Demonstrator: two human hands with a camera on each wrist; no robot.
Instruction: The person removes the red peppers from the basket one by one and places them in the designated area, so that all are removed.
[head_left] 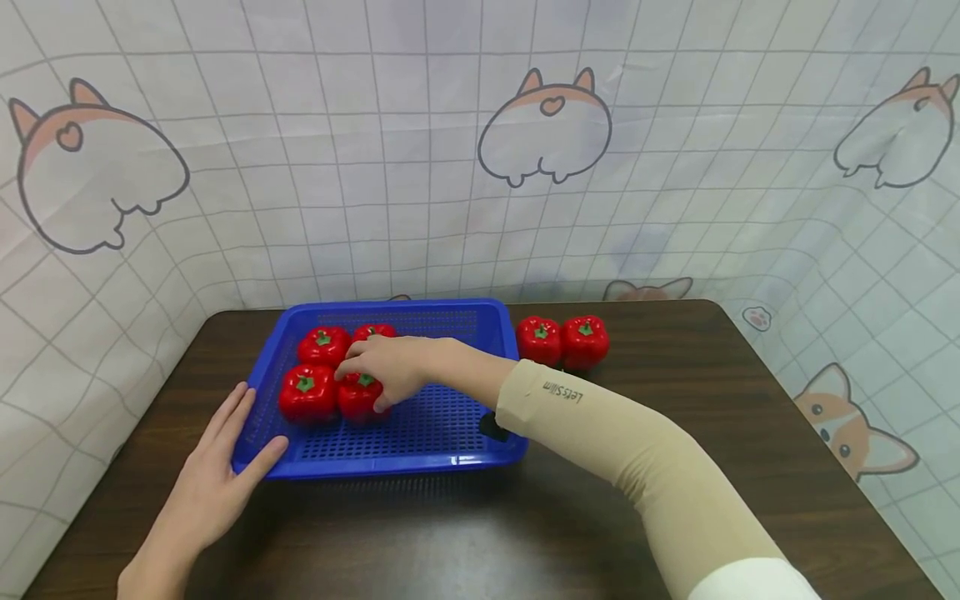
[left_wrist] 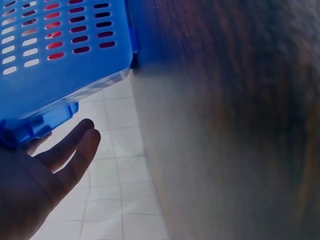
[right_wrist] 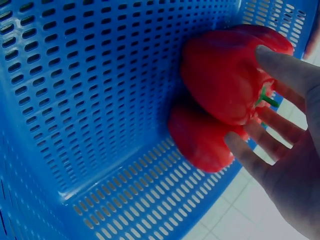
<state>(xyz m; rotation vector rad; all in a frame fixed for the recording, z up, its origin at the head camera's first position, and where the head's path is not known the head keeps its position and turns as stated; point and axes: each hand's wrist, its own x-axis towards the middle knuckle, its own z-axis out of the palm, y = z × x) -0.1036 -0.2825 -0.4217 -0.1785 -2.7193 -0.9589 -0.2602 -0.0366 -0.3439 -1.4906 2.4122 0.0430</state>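
Several red bell peppers sit in a blue plastic basket (head_left: pixel 427 462), grouped in its left half. My right hand (head_left: pixel 397 364) reaches down over the front right bell pepper (head_left: pixel 360 398), with the thumb on one side and the fingers on the other. In the right wrist view the fingers are spread loosely around the stem end of that bell pepper (right_wrist: pixel 220 75); a second bell pepper (right_wrist: pixel 200 142) lies beside it. My left hand (head_left: pixel 213 483) rests by the basket's front left corner, fingers extended along the rim. The left wrist view shows those fingers straight beside the basket wall.
Two more red bell peppers (head_left: pixel 538 340) stand side by side on the dark wooden table (head_left: pixel 645 375), just right of the basket. A patterned white cloth (head_left: pixel 360 208) hangs behind the table and along its sides.
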